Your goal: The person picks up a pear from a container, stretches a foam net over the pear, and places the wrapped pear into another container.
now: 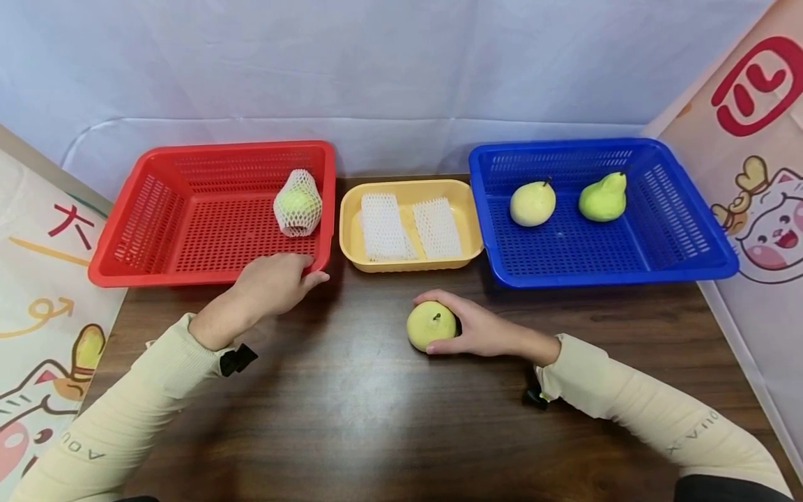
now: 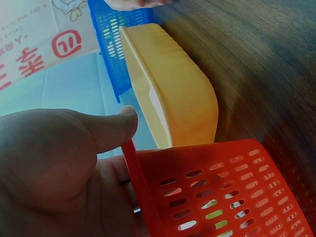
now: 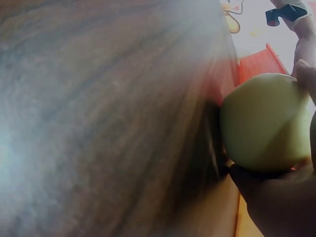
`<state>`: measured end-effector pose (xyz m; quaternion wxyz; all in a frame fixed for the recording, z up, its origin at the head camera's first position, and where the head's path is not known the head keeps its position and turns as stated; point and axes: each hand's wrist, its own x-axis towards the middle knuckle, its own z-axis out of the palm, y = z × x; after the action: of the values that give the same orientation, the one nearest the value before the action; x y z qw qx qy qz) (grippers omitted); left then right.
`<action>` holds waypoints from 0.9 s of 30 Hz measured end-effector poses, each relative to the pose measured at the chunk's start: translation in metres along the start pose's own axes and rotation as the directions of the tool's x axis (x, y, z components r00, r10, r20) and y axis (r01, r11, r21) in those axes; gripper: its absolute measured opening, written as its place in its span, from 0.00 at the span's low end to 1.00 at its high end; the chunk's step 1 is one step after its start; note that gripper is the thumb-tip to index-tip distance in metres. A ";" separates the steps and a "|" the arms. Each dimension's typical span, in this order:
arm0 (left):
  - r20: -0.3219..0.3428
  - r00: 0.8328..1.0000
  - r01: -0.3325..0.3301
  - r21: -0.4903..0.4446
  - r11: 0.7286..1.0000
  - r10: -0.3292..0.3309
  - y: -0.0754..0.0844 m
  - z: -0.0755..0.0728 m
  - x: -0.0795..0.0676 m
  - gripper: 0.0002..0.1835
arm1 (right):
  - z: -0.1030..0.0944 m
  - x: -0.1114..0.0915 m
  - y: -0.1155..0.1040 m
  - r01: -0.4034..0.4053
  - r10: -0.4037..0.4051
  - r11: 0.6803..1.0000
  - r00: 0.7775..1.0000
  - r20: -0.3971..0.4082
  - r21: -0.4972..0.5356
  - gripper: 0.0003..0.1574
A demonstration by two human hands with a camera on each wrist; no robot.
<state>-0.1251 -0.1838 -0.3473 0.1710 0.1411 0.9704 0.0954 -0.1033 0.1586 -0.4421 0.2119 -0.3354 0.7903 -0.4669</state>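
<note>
My right hand [image 1: 479, 328] curls round a round yellow-green pear [image 1: 431, 325], stem up, low over the table in front of the yellow tray. Thumb and fingers lie on opposite sides of it, and the same pear [image 3: 266, 123] fills much of the right wrist view. At the front right corner of the red basket [image 1: 207, 279], my left hand [image 1: 272, 282] grips the rim. Its thumb [image 2: 116, 129] lies on one side of the rim, the fingers on the other, partly hidden. Inside that basket is a green pear [image 1: 298, 202] in a white foam net.
Between the baskets stands the yellow tray [image 1: 408, 265] with two white foam nets, one left [image 1: 383, 226] and one right [image 1: 437, 226]. The blue basket [image 1: 602, 279] at right holds a round yellow pear [image 1: 532, 203] and a green pear [image 1: 603, 197]. A pale cloth [image 1: 401, 77] hangs behind.
</note>
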 end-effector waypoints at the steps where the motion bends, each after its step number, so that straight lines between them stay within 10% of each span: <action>1: 0.000 1.000 0.000 0.000 1.000 0.000 0.000 0.000 0.000 0.19 | -0.001 0.000 -0.001 -0.006 0.006 1.000 1.000 0.005 -0.003 0.44; 27: -0.019 1.000 -0.013 0.002 1.000 0.013 0.001 -0.001 -0.001 0.20 | -0.004 0.000 -0.005 -0.058 0.059 0.996 0.998 0.025 -0.072 0.52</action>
<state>-0.1242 -0.1838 -0.3460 0.1609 0.1468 0.9712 0.0968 -0.1045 0.1593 -0.4361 0.2241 -0.3257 0.8129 -0.4277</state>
